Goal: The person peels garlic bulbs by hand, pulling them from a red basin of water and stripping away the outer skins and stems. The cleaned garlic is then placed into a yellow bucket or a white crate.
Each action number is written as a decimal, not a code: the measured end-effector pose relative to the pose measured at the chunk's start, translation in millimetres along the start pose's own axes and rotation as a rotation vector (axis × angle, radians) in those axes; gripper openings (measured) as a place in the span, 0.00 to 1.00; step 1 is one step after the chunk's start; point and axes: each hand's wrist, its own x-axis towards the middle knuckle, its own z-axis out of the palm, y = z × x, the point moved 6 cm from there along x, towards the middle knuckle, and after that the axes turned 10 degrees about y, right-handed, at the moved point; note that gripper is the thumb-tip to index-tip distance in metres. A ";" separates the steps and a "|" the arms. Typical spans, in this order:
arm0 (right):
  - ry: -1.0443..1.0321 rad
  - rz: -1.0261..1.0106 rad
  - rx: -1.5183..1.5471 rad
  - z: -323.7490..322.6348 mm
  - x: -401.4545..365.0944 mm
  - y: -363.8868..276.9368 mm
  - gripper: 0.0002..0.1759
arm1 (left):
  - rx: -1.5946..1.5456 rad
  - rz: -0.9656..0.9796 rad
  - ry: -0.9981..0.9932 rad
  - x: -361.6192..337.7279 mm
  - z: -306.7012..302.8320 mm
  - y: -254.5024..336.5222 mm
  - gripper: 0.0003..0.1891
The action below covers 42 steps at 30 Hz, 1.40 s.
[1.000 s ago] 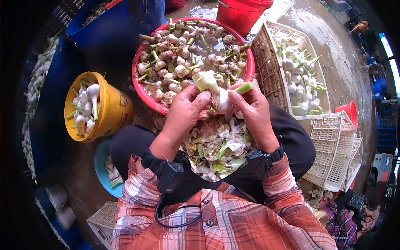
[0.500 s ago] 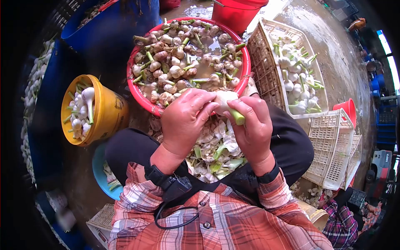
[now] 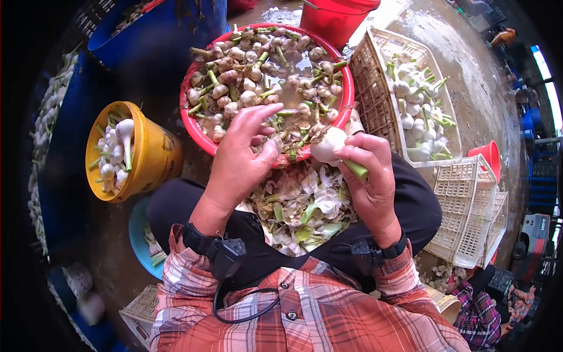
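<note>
My right hand (image 3: 370, 179) pinches a garlic bulb (image 3: 329, 146) by its green stem, above the near right rim of a red tub (image 3: 350, 94). The bulb is white, with some brown skin and roots on its far side. To its left, my left hand (image 3: 246, 144) is raised with fingers apart and holds nothing. Many unpeeled garlic bulbs (image 3: 248, 98) with cut stems lie in murky water in the tub. A heap of peeled skins and stem pieces (image 3: 311, 211) lies below my hands, between my legs.
On the left stand a yellow bucket (image 3: 158, 155) of white garlic and a blue basin (image 3: 138, 234). A cream crate (image 3: 375, 88) of cleaned garlic is at the right, with stacked crates (image 3: 460, 205) nearer. A red bucket (image 3: 337, 23) stands behind the tub. Another person's plaid sleeve (image 3: 478, 314) shows lower right.
My left hand has come off the garlic bulb, moving left and opening. My right hand has shifted slightly right and down with the bulb.
</note>
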 end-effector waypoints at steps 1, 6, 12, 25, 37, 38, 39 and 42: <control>-0.026 -0.031 -0.031 2.2 0.7 -4.3 0.19 | 0.055 0.075 -0.142 -5.5 9.0 6.0 0.26; -0.041 -0.237 -0.211 16.0 -10.0 -16.3 0.24 | 0.188 0.055 -0.078 -18.5 24.3 8.2 0.13; -0.018 -0.243 -0.215 16.3 -16.1 -14.8 0.24 | 0.229 0.056 -0.062 -19.5 30.2 4.0 0.08; 0.018 0.569 0.540 -6.7 -18.2 33.3 0.13 | 0.175 -0.333 -0.494 -28.2 37.1 -23.6 0.18; 0.132 0.950 0.692 43.5 -31.9 37.7 0.13 | -0.167 0.002 -0.171 -25.4 51.4 -6.0 0.39; 0.175 0.955 0.655 43.1 -30.1 38.0 0.12 | -0.113 0.084 -0.137 -26.0 50.1 -6.0 0.39; 0.205 0.964 0.634 43.4 -28.9 40.5 0.10 | -0.112 0.080 -0.142 -27.9 50.2 -3.0 0.39; 0.197 0.893 0.702 42.8 -19.4 38.4 0.11 | -0.228 -0.024 -0.114 -26.7 47.0 4.0 0.38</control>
